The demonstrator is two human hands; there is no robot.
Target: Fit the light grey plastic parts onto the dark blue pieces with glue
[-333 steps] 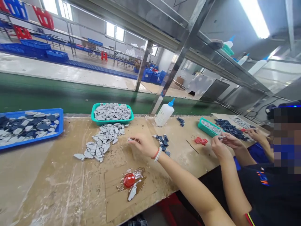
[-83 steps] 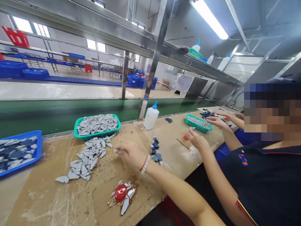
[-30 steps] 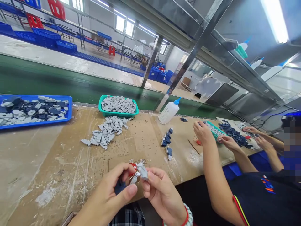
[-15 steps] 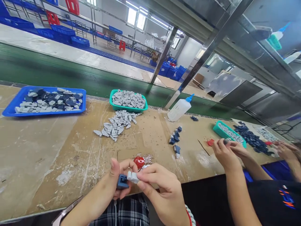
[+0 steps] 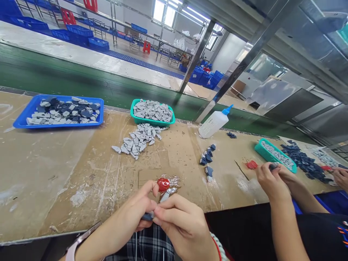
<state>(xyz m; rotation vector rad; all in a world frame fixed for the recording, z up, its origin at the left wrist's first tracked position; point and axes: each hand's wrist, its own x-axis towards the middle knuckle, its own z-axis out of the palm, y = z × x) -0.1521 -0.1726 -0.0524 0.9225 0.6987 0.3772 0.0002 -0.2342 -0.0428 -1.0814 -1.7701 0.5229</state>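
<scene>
My left hand (image 5: 141, 208) is closed around a dark blue plastic piece (image 5: 147, 216), mostly covered by my fingers. My right hand (image 5: 181, 221) pinches a small light grey piece (image 5: 152, 214) against it; only a sliver of the grey one shows between my fingertips. Both hands meet at the table's front edge. Just beyond them lies a red round cap (image 5: 163, 185) with wet, shiny smears around it. A glossy grey piece (image 5: 166, 195) rests beside the cap, partly behind my right hand. Several joined blue and grey pieces (image 5: 208, 156) stand farther right.
A blue tray (image 5: 58, 124) of mixed pieces sits at left. Grey pieces (image 5: 136, 142) spill before a green basket (image 5: 152, 121). A white squeeze bottle (image 5: 213, 124) stands upright near the belt (image 5: 116, 87). A co-worker's hands (image 5: 272, 181) work at right near another green basket (image 5: 268, 156).
The grey piece, held apart from the blue one earlier, is now pressed against it. My left fingers have closed over the blue piece. The view has shifted slightly left.
</scene>
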